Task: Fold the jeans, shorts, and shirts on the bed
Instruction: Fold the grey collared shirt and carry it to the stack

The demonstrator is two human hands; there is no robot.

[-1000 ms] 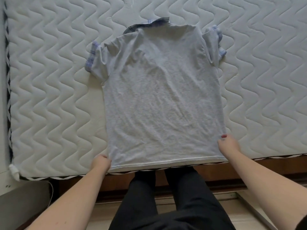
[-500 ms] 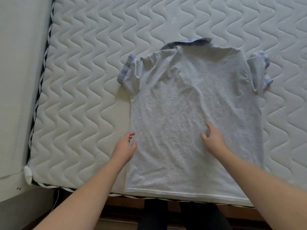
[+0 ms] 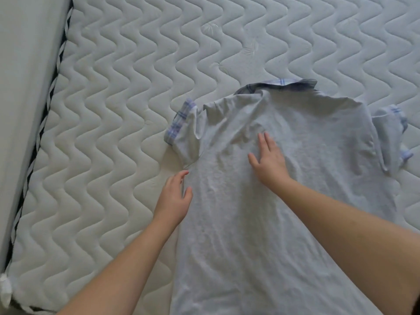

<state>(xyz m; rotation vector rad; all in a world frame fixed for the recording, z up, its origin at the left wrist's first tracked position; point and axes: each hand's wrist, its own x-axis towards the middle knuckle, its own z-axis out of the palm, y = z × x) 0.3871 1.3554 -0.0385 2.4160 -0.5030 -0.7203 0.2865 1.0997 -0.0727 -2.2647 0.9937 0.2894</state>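
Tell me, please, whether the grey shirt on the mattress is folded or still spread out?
Spread out, unfolded: the grey polo shirt lies flat, back up, both sleeves out to the sides, collar showing at the top.

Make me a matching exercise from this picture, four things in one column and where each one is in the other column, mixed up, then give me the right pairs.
Things:
1. right hand
2. left hand
3. collar
4. plaid cuff

Places:
A. far end of the shirt
B. flat on the shirt's middle
C. end of the left sleeve
D. at the shirt's left edge, below the sleeve

Pairs: 1-B, 2-D, 3-A, 4-C
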